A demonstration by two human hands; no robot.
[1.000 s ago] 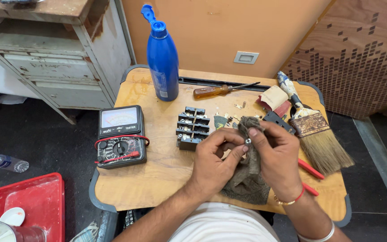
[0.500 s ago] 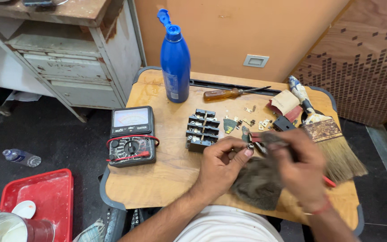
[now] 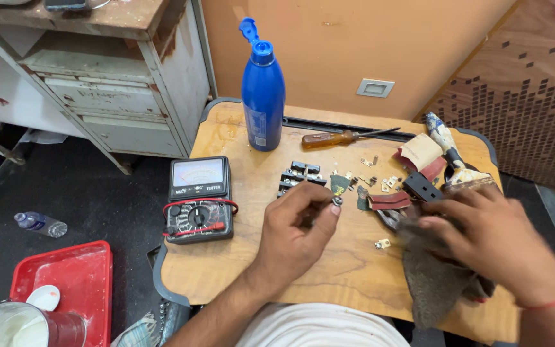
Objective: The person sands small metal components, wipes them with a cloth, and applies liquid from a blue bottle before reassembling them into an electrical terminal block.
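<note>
Head view:
Left hand [image 3: 293, 231]: a small dark metal part [image 3: 336, 200] is pinched between thumb and fingertips, above the middle of the counter [image 3: 226, 270].
Right hand [image 3: 489, 234]: blurred; fingers are curled onto a grey cloth [image 3: 435, 283] near the counter's right front edge.
Black terminal block [image 3: 300, 177]: set just behind the left hand.
Multimeter [image 3: 199, 199]: laid near the left edge.
Blue bottle [image 3: 263, 96]: stood upright at the back edge.
Screwdriver [image 3: 335, 137]: laid along the back edge.
</note>
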